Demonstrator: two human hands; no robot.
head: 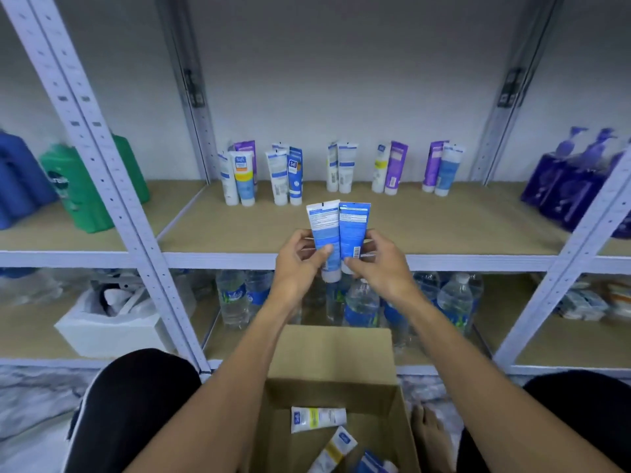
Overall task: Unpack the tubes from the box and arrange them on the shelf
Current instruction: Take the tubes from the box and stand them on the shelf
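Nearest, the open brown cardboard box (334, 387) sat on the floor between the person's knees. At least three tubes lay flat in its bottom: a white tube with a yellow band (317, 419), a second white and yellow tube (336, 450), and a blue one (374, 464) cut off by the frame edge.

Above the box, the left hand (297, 264) gripped a white-and-blue plastic tube (322, 223) near its capped lower end. The right hand (379, 264) pinched a darker blue plastic tube (353, 221) in the same way. The two stood upright, touching side by side, level with the front edge of the tan board shelf (444, 227) and not yet set down.

Farther back, five pairs of tubes (342, 169) stood cap-down in a row. By my reckoning the work was well past halfway: ten shelved, two in hand, a few left boxed.
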